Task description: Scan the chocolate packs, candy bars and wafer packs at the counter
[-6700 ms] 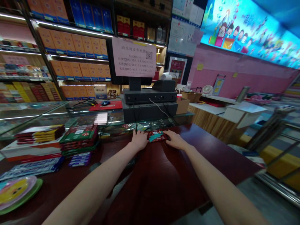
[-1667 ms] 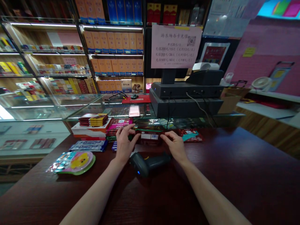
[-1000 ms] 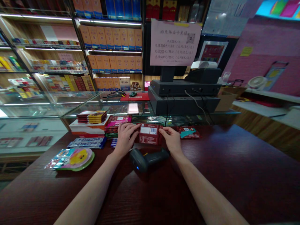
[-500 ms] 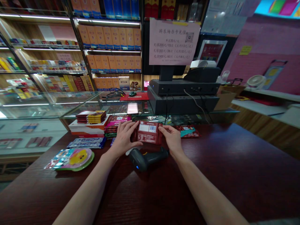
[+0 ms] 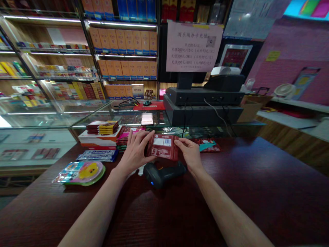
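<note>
Both my hands hold a flat dark red packet (image 5: 163,146) above the dark wooden counter (image 5: 231,192), its white label and barcode facing me. My left hand (image 5: 135,152) grips its left edge, thumb under and fingers spread behind it. My right hand (image 5: 189,154) pinches its right edge. Just below the packet a black handheld barcode scanner (image 5: 160,173) lies on the counter with a small blue light showing.
A red and teal packet (image 5: 208,145) lies to the right. Stacks of flat packets (image 5: 102,132) and a blue wrapper (image 5: 97,155) sit at left, with a round colourful plate (image 5: 82,172). A till with a screen (image 5: 203,103) stands on the glass case behind.
Since 6.7 s ago my hands left the red and teal packet and took up the dark red one. Over the last second it rose slightly and tilted toward me.
</note>
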Motion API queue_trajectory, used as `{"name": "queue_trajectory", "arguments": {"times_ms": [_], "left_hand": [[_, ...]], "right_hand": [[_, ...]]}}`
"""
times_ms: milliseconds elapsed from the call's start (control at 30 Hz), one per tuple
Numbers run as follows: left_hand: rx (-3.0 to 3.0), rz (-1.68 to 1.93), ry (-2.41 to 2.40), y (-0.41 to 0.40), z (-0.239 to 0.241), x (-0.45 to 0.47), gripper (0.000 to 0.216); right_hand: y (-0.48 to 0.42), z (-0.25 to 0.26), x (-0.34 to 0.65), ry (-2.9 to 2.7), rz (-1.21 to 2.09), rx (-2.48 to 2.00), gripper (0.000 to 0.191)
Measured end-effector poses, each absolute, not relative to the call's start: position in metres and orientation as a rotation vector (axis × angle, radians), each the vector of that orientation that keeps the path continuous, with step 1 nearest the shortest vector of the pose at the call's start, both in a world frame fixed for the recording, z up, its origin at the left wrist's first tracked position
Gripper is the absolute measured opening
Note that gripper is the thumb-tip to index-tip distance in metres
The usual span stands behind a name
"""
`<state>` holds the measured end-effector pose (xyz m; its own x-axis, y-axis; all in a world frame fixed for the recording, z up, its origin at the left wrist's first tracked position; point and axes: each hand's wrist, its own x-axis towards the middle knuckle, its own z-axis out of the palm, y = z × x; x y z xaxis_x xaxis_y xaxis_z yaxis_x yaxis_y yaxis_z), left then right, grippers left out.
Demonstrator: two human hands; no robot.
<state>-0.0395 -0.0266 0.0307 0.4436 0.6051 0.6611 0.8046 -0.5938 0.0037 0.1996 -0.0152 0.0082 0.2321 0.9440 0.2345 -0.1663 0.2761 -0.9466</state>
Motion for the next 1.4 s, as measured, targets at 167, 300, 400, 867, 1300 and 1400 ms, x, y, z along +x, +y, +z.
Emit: {"name": "queue_trajectory", "arguments": {"times_ms": [167, 300, 400, 867, 1300, 1400], "left_hand": [[-2.434, -0.856, -1.169, -0.03, 0.034, -0.039, 0.093], [-2.465, -0.802, -1.184, -0.03, 0.034, -0.04, 0.095], [-2.451, -0.797, -1.189, -0.028, 0.034, -0.041, 0.098], [-2.374, -0.8, -1.234, -0.024, 0.026, -0.039, 0.095], [-2.355, -0.81, -1.268, -0.021, 0.015, -0.044, 0.088], [-2.308, -0.811, -1.28, -0.02, 0.014, -0.048, 0.088]], "right_hand": [[-0.019, 0.011, 0.198, -1.041, 1.001, -0.921, 0.03], [-0.019, 0.011, 0.197, -1.095, 0.977, -0.921, 0.028], [-0.018, 0.01, 0.196, -1.115, 0.962, -0.926, 0.029], [-0.023, 0.011, 0.192, -1.209, 0.993, -0.899, 0.035], [-0.01, -0.006, 0.205, -1.306, 1.017, -0.989, 0.05], [-0.009, -0.005, 0.212, -1.385, 0.881, -1.015, 0.049]]}}
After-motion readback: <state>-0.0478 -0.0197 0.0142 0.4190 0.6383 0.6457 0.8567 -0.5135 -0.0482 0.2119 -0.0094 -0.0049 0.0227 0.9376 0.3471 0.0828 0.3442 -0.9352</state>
